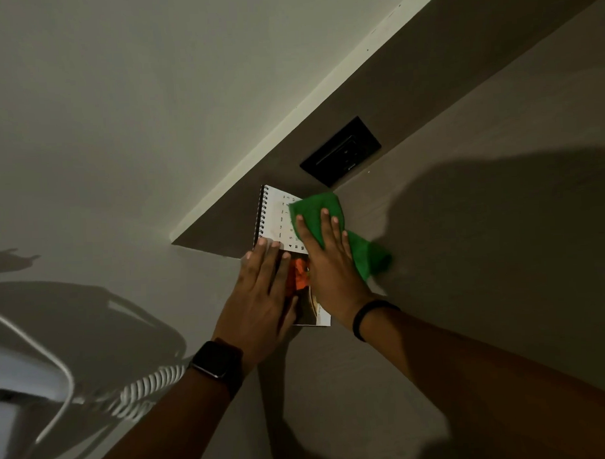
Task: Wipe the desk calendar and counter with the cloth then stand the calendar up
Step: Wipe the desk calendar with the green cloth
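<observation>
A spiral-bound desk calendar (276, 219) lies flat on the brown counter (465, 223), its white date grid toward the wall and an orange picture nearer me. My left hand (262, 292) rests flat on the calendar's left side with fingers together, pinning it down. My right hand (324, 259) presses a green cloth (363, 251) onto the calendar's right part, fingers spread on top of the cloth. The cloth trails off to the right onto the counter. Both hands cover much of the calendar.
A black wall socket (340, 151) sits in the dark backsplash strip just behind the calendar. The pale wall (153, 114) fills the left. A white phone with a coiled cord (145, 386) is blurred at the lower left.
</observation>
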A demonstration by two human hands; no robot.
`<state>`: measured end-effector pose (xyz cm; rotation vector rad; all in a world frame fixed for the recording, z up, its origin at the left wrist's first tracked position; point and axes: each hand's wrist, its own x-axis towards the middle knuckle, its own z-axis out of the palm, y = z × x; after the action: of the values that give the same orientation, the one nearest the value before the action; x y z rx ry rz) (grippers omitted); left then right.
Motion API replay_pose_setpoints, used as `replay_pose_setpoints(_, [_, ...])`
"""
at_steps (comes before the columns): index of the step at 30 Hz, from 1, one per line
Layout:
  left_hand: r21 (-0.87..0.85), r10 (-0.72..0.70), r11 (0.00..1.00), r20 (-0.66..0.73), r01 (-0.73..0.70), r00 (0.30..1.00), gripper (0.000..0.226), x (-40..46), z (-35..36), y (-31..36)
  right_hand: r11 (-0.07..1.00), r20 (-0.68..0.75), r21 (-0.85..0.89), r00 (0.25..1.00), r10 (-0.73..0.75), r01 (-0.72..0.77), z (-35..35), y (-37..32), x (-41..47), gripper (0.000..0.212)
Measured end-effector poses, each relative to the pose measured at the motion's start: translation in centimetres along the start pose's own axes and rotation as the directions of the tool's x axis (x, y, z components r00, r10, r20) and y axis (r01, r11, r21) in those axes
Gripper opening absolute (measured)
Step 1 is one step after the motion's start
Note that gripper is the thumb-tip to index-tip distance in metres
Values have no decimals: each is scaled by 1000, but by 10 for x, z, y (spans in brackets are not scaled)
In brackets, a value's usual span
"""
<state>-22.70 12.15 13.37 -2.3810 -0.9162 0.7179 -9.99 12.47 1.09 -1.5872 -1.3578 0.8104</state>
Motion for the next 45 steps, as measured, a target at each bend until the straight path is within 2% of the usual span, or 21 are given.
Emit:
replay_pose_setpoints(2, [12,12,1000,-30,-11,999,74,1,2,0,1000,-9,22,1000,18,-17,1,-3,0,77])
replay_pose_setpoints(6, [33,41,999,-21,-41,999,74,0,6,0,985,-25,52,987,-161,163,1,-19,8,68])
replay_pose_setpoints(10, [11,10,1000,-25,-10,1000,73,1,6,0,993,-7,119,1000,27,-26,-3,-15,20,74])
replay_pose_setpoints(11, [10,11,1000,-24,-11,1000,73,1,6,0,991,-5,134,1000,9,-8,-3,-13,18,72])
replay_pose_setpoints(14, [3,17,1000,-11,-17,1000,74,0,5,0,973,43,118,978,-206,200,1,-1,-5,71])
replay_pose_setpoints(15, [4,18,1000,-4,-18,1000,73,0,4,-1,970,64,112,972,-225,217,2,4,-12,74])
replay_pose_setpoints(20, [0,13,1000,11,-13,1000,72,1,3,-1,991,20,129,1000,20,-22,-3,-8,20,77])
replay_pose_setpoints(21, [-7,14,1000,12,-14,1000,72,1,3,-1,991,7,135,1000,14,-15,-5,-12,26,78])
replay_pose_setpoints(25, [-27,17,999,36,-16,999,72,0,1,-1,978,54,132,984,-169,160,-1,-6,5,74])
replay_pose_setpoints(28, [3,11,1000,66,-11,998,73,-1,-1,-3,994,106,104,994,-41,30,0,4,-5,78])
replay_pose_setpoints(30, [19,10,1000,86,-11,996,75,-1,0,-3,992,89,122,996,4,-15,-2,-4,5,75])
replay_pose_setpoints(33, [5,8,1000,102,-8,995,75,0,1,-3,981,50,165,992,-116,106,-5,-19,10,72])
replay_pose_setpoints(35, [6,10,1000,117,-10,993,76,-1,2,-4,976,81,145,981,-176,163,-3,-17,1,73])
replay_pose_setpoints(38, [-12,-5,1000,90,6,996,74,-2,2,-6,994,119,104,993,2,-15,-6,-5,1,76])
replay_pose_setpoints(40, [-11,-6,1000,76,7,997,74,-2,4,-6,993,102,107,994,43,-54,-8,-7,12,76])
replay_pose_setpoints(45, [-32,5,999,49,-3,999,71,-2,8,-7,982,132,136,980,-148,130,3,-13,-11,77])
